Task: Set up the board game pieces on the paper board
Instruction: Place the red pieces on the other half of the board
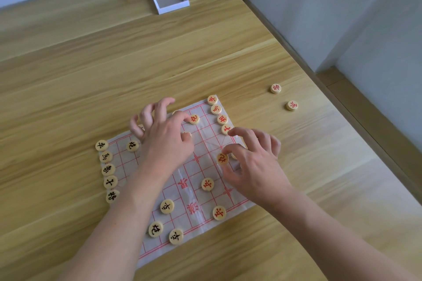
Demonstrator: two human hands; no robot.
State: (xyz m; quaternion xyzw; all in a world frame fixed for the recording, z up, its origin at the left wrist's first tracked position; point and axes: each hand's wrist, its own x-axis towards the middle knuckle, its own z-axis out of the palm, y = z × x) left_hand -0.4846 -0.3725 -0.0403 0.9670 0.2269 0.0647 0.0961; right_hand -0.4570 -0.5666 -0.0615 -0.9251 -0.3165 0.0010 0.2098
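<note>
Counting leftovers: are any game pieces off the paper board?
Yes, two red-marked pieces lie on the bare table, right of the paper board.

You're getting soft, even daylight here, bright enough to read the red and black marks on the pieces, with only faint, diffuse shadows under your left hand [164,131] and right hand [253,157]. There's a mild sheen across the wooden table [205,52] and on the creased paper board [196,189], no hard glare. Your wide lens bends the table edges outward, and fingertips look slightly smeared.
</note>
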